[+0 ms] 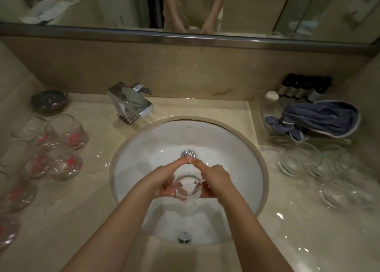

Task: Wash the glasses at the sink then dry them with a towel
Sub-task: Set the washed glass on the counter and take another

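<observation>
Over the middle of the white sink (144,148) I hold a clear glass (187,188) between both hands, its mouth turned up toward me. My left hand (162,179) grips its left side and my right hand (216,179) grips its right side, with both thumbs reaching over the far rim. Several clear glasses with red marks (67,132) stand on the wet counter to the left. Several plain clear glasses (300,160) stand on the counter to the right. A blue-grey towel (322,117) lies bunched at the back right.
A chrome faucet (131,102) stands at the sink's back left; no water stream is visible. A dark round dish (49,100) sits far left. Small dark bottles (304,88) and a white soap (271,95) stand behind the towel. A mirror runs along the wall.
</observation>
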A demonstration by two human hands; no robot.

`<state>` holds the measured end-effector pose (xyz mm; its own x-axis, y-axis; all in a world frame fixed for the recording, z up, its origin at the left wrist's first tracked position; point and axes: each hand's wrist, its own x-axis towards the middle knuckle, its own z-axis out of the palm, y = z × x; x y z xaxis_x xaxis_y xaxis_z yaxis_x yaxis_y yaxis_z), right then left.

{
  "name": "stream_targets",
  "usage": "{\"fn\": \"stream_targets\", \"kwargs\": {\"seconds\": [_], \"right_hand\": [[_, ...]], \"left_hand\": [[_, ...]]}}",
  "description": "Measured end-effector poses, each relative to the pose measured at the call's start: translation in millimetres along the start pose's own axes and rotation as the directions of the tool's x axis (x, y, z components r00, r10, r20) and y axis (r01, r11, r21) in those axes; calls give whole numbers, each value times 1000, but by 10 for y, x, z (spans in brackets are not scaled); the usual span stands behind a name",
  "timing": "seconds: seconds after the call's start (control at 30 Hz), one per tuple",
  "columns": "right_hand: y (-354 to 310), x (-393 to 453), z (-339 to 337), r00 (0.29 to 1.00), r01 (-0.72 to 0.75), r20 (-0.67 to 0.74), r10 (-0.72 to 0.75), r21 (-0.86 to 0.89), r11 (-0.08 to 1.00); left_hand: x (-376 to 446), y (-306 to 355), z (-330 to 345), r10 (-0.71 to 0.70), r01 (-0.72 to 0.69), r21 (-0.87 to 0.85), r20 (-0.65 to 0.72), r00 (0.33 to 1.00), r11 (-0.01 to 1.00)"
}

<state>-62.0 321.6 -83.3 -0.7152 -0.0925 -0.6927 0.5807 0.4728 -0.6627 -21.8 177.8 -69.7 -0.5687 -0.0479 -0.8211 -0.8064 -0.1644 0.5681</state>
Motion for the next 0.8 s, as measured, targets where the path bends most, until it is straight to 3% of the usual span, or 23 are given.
{"fn": "stream_targets", "kwargs": {"seconds": [0.13,0.37,0.67,0.8], "right_hand": [[71,-389,-425,991,124,20,-129,144,982],[499,-873,-1316,923,381,-62,-379,286,879],[897,-1035,-2097,821,516,-292,-491,7,857],[1023,-913,-2241,784,443,-271,-559,-387,809]], "left_hand": [[-179,54,251,132,-130,101,-9,991,986],[-455,231,970,380,-459,296,288,879,838],[-372,418,1962,482,-696,531,503,717,482],[-237,390,2234,512,-718,618,524,680,320]]}}
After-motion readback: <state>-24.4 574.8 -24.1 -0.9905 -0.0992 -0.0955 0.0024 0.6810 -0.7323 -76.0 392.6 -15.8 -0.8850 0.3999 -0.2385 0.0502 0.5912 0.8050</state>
